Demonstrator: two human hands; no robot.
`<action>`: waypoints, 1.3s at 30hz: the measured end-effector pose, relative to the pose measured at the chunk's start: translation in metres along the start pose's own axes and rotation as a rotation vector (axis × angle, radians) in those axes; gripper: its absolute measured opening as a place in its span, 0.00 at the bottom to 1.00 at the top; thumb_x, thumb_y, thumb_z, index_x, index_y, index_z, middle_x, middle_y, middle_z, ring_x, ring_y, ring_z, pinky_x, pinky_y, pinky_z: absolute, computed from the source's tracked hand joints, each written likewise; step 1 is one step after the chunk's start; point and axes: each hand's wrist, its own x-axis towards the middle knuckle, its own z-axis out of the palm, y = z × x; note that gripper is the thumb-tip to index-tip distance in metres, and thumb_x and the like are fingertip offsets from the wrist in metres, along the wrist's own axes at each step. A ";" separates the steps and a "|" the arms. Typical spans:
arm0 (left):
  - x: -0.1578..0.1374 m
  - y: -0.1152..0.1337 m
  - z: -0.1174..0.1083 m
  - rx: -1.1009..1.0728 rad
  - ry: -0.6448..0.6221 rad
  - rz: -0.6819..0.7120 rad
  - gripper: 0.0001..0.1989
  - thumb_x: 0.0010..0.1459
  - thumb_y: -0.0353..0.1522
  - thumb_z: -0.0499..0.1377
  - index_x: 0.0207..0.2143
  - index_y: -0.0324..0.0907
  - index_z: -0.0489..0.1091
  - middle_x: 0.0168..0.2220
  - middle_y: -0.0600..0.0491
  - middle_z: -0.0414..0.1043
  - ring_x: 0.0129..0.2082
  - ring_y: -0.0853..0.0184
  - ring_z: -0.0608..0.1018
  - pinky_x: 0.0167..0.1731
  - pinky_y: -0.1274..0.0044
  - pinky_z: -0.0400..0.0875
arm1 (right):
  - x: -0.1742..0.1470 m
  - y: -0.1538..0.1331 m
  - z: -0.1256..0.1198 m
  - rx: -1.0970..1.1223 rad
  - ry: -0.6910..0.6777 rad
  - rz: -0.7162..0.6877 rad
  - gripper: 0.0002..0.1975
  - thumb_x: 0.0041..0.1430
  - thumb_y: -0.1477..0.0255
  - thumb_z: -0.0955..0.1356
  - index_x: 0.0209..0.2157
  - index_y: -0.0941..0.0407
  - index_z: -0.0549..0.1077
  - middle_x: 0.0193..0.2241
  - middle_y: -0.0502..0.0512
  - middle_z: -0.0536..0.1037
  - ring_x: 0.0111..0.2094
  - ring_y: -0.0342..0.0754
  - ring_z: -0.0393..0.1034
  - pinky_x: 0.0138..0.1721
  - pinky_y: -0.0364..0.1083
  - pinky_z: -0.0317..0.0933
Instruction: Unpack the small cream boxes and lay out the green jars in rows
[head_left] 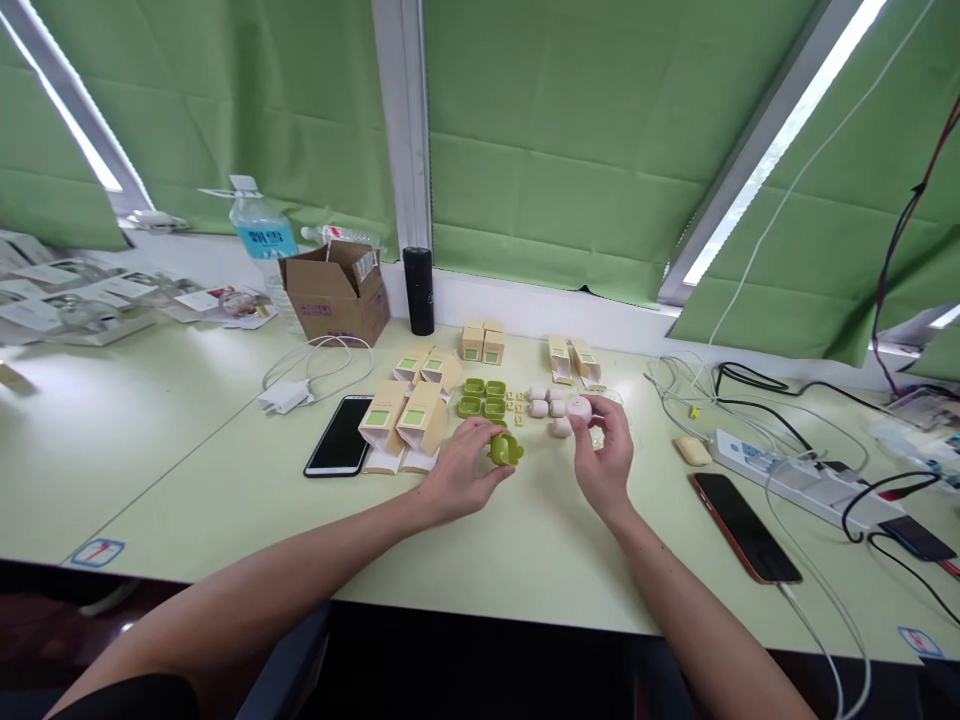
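Note:
My left hand grips a small green cup whose open side faces me. In my right hand a pale pink rounded piece is pinched between thumb and fingers, apart from the cup. Just beyond my hands, several green cups stand in rows. Small yellow pieces lie to their right, and several more pale pink pieces are grouped beside those. Open cardboard boxes lie left of my left hand.
Small closed boxes and open ones stand at the back. A black phone lies left. To the right are another phone, a power strip and tangled cables. A brown carton and black flask stand by the wall.

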 end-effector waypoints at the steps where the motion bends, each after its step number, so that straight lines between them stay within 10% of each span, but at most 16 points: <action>1: 0.000 0.000 0.000 -0.008 0.004 0.005 0.18 0.59 0.32 0.64 0.51 0.44 0.68 0.49 0.46 0.72 0.53 0.55 0.74 0.53 0.60 0.73 | 0.002 0.006 0.000 -0.045 -0.018 -0.023 0.12 0.67 0.64 0.67 0.49 0.53 0.72 0.45 0.60 0.75 0.45 0.55 0.70 0.41 0.53 0.68; 9: 0.001 -0.005 0.002 0.022 0.041 0.039 0.18 0.58 0.30 0.64 0.51 0.43 0.68 0.48 0.46 0.73 0.53 0.54 0.73 0.53 0.60 0.73 | -0.005 0.050 0.018 -0.433 -0.249 -0.312 0.13 0.65 0.68 0.69 0.50 0.55 0.74 0.45 0.61 0.79 0.49 0.60 0.66 0.51 0.59 0.60; 39: -0.001 -0.008 0.004 0.080 0.079 0.095 0.21 0.56 0.29 0.67 0.52 0.43 0.69 0.49 0.45 0.74 0.55 0.52 0.72 0.54 0.58 0.72 | -0.009 0.050 0.024 -0.633 -0.388 -0.224 0.15 0.57 0.74 0.70 0.47 0.57 0.74 0.43 0.62 0.81 0.54 0.61 0.66 0.58 0.58 0.52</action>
